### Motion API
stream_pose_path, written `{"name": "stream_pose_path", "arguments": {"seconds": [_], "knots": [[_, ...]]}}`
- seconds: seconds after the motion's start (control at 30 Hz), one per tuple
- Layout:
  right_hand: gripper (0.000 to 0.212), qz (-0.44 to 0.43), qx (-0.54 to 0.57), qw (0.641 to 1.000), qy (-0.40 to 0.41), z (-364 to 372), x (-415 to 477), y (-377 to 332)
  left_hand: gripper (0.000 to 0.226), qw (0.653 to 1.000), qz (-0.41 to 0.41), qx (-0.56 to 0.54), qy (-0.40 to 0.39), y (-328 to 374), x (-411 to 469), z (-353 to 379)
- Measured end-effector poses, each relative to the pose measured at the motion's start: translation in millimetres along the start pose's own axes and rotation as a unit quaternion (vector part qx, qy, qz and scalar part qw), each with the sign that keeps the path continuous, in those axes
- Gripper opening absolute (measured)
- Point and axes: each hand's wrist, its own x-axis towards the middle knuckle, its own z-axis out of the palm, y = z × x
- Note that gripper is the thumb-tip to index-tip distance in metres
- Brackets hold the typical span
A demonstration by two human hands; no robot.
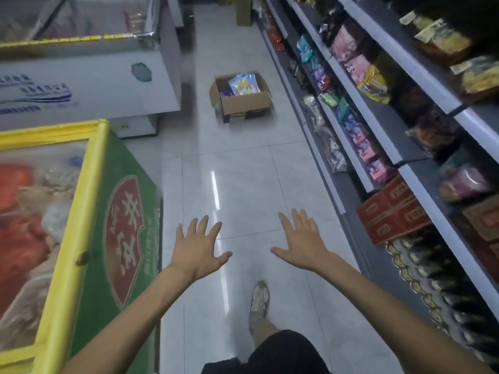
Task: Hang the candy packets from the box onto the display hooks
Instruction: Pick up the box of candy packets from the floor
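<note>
Both hands are released: left hand (198,249) and right hand (302,242) extend forward, fingers spread, holding nothing. The box (241,98) sits on the floor (243,171) well ahead, open, with candy packets (244,84) inside, beside the shelves (383,125).

Green chest freezer (116,225) left — stocked shelves (377,132) right (red cartons (391,211) low).

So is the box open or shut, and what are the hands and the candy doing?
Box: open, flaps out, on the floor.
Candy packets: inside the box.
Left hand: open, fingers spread, holding nothing.
Right hand: open, fingers spread, holding nothing.
Green freezer: glass lid looks shut.
</note>
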Motion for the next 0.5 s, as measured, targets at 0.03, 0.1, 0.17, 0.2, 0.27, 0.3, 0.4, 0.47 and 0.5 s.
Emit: {"name": "stream_pose_path", "arguments": {"seconds": [0.03, 0.1, 0.17, 0.2, 0.27, 0.3, 0.4, 0.47, 0.5], "knots": [[0.104, -0.003, 0.002, 1.0, -0.004, -14, 22, 3, 0.09, 1.0, -0.001, 0.001, -0.001, -3, 20, -13], [0.104, -0.008, 0.007, 1.0, -0.004, -45, 68, 8, 0.089, 1.0, -0.004, 0.002, 0.005, -11, 62, -39], [0.104, -0.004, 0.026, 1.0, 0.002, -75, 111, 10, 0.088, 1.0, -0.015, -0.009, 0.015, -21, 101, -64], [0.103, -0.001, 0.037, 0.999, 0.009, -89, 133, 10, 0.088, 0.999, -0.024, -0.016, 0.02, -26, 121, -76], [0.101, 0.002, 0.048, 0.999, 0.018, -116, 177, 8, 0.093, 0.999, -0.038, -0.021, 0.031, -37, 161, -99], [0.101, -0.002, 0.047, 0.999, 0.016, -127, 198, 7, 0.098, 0.998, -0.039, -0.021, 0.036, -42, 180, -108], [0.101, -0.02, 0.038, 0.999, 0.014, -156, 262, 7, 0.107, 0.998, -0.04, -0.029, 0.039, -57, 239, -128], [0.101, -0.022, 0.031, 0.999, 0.019, -176, 309, 8, 0.106, 0.998, -0.046, -0.043, 0.03, -71, 284, -137], [0.101, -0.021, 0.022, 0.999, 0.019, -187, 331, 9, 0.103, 0.997, -0.049, -0.049, 0.021, -78, 306, -142]]}}
